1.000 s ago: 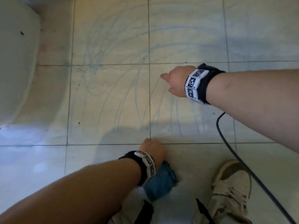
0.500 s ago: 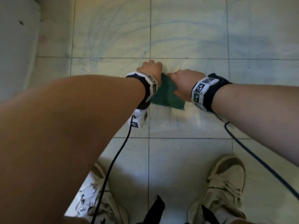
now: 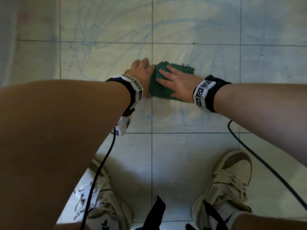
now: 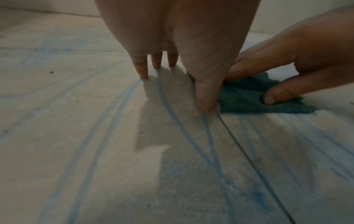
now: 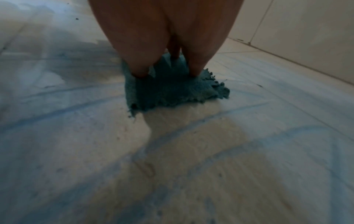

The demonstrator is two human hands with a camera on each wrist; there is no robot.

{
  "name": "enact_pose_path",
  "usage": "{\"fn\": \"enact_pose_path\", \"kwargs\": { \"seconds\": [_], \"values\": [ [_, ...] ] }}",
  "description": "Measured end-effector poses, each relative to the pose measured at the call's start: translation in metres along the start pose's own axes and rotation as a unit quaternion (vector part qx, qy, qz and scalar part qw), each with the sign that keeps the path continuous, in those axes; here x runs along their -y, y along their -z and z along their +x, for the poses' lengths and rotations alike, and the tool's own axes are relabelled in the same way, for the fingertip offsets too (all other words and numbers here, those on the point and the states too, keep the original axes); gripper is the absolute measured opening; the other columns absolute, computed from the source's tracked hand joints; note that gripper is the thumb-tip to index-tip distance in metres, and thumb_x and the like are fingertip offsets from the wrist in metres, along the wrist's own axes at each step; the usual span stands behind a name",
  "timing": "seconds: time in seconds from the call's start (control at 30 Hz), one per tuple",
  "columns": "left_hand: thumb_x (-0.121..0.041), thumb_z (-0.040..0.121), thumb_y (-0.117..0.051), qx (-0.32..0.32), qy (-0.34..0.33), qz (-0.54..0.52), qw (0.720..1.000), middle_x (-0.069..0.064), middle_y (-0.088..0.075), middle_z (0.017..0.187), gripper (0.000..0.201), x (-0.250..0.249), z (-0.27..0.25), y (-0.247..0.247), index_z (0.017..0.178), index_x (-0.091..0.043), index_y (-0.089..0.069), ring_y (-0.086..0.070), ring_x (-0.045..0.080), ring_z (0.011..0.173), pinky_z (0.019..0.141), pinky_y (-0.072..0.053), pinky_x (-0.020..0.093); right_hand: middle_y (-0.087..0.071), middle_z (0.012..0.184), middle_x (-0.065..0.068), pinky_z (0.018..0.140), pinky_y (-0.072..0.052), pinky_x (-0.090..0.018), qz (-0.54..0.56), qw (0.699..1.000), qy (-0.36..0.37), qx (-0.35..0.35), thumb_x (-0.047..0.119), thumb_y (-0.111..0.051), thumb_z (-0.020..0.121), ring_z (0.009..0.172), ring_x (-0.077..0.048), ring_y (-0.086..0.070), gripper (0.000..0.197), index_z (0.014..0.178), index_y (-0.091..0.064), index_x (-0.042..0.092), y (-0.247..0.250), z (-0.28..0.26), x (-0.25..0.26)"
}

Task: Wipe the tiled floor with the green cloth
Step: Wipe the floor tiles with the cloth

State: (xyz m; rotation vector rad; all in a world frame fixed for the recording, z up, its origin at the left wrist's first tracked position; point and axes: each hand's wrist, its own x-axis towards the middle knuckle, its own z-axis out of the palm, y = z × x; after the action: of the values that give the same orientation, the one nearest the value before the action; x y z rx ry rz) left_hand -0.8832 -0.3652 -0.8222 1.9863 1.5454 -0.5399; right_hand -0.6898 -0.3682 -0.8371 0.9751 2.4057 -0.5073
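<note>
We see the crumpled green terry cloth lying on the pale tiled floor, across a grout line (blue streaks all around). Right hand presses flat on it, fingers straight and spread. Left hand sits just beside the cloth's left edge, fingertips on the tile, holding nothing. 2 beige sneakers below.
</note>
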Motion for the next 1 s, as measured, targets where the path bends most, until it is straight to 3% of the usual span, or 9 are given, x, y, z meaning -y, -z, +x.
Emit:
{"fn": "enact_pose_path", "kwargs": {
  "seconds": [0.13, 0.27, 0.4, 0.43, 0.5, 0.57, 0.67, 0.83, 1.0],
  "values": [
    [-0.041, 0.069, -0.087, -0.009, 0.01, 0.04, 0.999, 0.013, 0.001, 0.163, 0.12, -0.004, 0.001, -0.012, 0.157, -0.023, -0.007, -0.003, 0.037, 0.149, 0.115, -0.026, 0.052, -0.002, 0.166, -0.015, 0.121, -0.016, -0.046, -0.026, 1.0, -0.007, -0.016, 0.027, -0.062, 0.097, 0.151, -0.041, 0.0, 0.081, 0.159, -0.012, 0.014, -0.018, -0.008, 0.004],
    [-0.044, 0.074, -0.083, 0.006, 0.009, 0.031, 0.999, 0.01, 0.013, 0.164, 0.122, -0.005, -0.001, -0.017, 0.157, -0.022, 0.004, 0.009, 0.035, 0.15, 0.121, -0.013, 0.05, -0.034, 0.156, -0.021, 0.102, -0.046, -0.056, -0.087, 0.994, 0.045, -0.042, 0.034, -0.081, 0.079, 0.142, -0.048, -0.03, 0.087, 0.151, -0.039, 0.01, -0.059, -0.046, 0.023],
    [-0.053, 0.069, -0.083, 0.003, 0.009, 0.05, 0.999, 0.011, 0.012, 0.164, 0.124, -0.003, 0.001, -0.015, 0.157, -0.023, 0.0, 0.006, 0.036, 0.15, 0.118, -0.017, 0.051, -0.048, 0.148, -0.018, 0.105, -0.038, -0.045, -0.122, 0.988, 0.089, -0.03, 0.045, -0.087, 0.065, 0.136, -0.042, -0.045, 0.089, 0.142, -0.054, 0.013, -0.058, -0.06, 0.017],
    [-0.052, 0.069, -0.084, 0.001, 0.008, 0.049, 0.999, 0.011, 0.01, 0.164, 0.124, -0.004, 0.002, -0.014, 0.157, -0.023, -0.002, 0.005, 0.036, 0.15, 0.118, -0.018, 0.051, -0.046, 0.15, -0.017, 0.107, -0.034, -0.042, -0.118, 0.989, 0.083, -0.039, 0.047, -0.085, 0.067, 0.137, -0.041, -0.043, 0.089, 0.143, -0.053, 0.013, -0.052, -0.057, 0.011],
    [-0.05, 0.067, -0.085, -0.011, 0.007, 0.046, 0.999, 0.012, 0.003, 0.163, 0.123, -0.006, 0.002, -0.012, 0.157, -0.022, -0.006, 0.0, 0.036, 0.15, 0.116, -0.022, 0.052, -0.02, 0.162, -0.018, 0.117, -0.018, -0.043, -0.064, 0.997, 0.021, -0.029, 0.045, -0.071, 0.086, 0.148, -0.042, -0.019, 0.088, 0.156, -0.027, 0.015, -0.038, -0.046, -0.005],
    [-0.048, 0.067, -0.086, -0.023, 0.004, 0.047, 0.999, 0.013, -0.002, 0.162, 0.122, -0.008, 0.005, -0.01, 0.156, -0.02, -0.008, -0.004, 0.035, 0.149, 0.115, -0.025, 0.052, 0.007, 0.166, -0.013, 0.122, -0.003, -0.043, 0.019, 0.994, -0.11, 0.006, 0.044, -0.058, 0.097, 0.152, -0.037, 0.003, 0.088, 0.159, -0.001, 0.021, -0.022, -0.036, -0.029],
    [-0.047, 0.068, -0.086, -0.024, 0.0, 0.05, 0.998, 0.013, 0.001, 0.163, 0.121, -0.011, 0.009, -0.008, 0.157, -0.019, -0.008, -0.003, 0.034, 0.149, 0.115, -0.024, 0.052, 0.01, 0.167, -0.005, 0.124, -0.007, -0.04, 0.135, 0.966, -0.218, -0.014, 0.045, -0.059, 0.097, 0.153, -0.031, 0.005, 0.088, 0.159, 0.0, 0.027, -0.006, -0.03, -0.047],
    [-0.048, 0.067, -0.086, -0.028, -0.032, 0.051, 0.998, 0.013, -0.004, 0.162, 0.118, -0.025, 0.015, -0.006, 0.156, -0.02, -0.012, -0.008, 0.034, 0.148, 0.113, -0.028, 0.052, 0.016, 0.166, -0.006, 0.124, -0.006, -0.045, 0.176, 0.945, -0.273, 0.035, 0.046, -0.056, 0.097, 0.152, -0.035, 0.009, 0.091, 0.159, 0.008, 0.026, -0.016, -0.044, -0.013],
    [-0.051, 0.068, -0.085, -0.024, -0.04, 0.059, 0.997, 0.014, -0.001, 0.162, 0.121, -0.037, 0.024, -0.008, 0.156, -0.018, -0.009, -0.004, 0.037, 0.149, 0.115, -0.025, 0.053, 0.029, 0.161, -0.013, 0.124, -0.003, -0.048, 0.159, 0.947, -0.259, 0.103, 0.043, -0.05, 0.101, 0.148, -0.042, 0.019, 0.092, 0.156, 0.02, 0.018, -0.043, -0.079, 0.047]
  ]
}}
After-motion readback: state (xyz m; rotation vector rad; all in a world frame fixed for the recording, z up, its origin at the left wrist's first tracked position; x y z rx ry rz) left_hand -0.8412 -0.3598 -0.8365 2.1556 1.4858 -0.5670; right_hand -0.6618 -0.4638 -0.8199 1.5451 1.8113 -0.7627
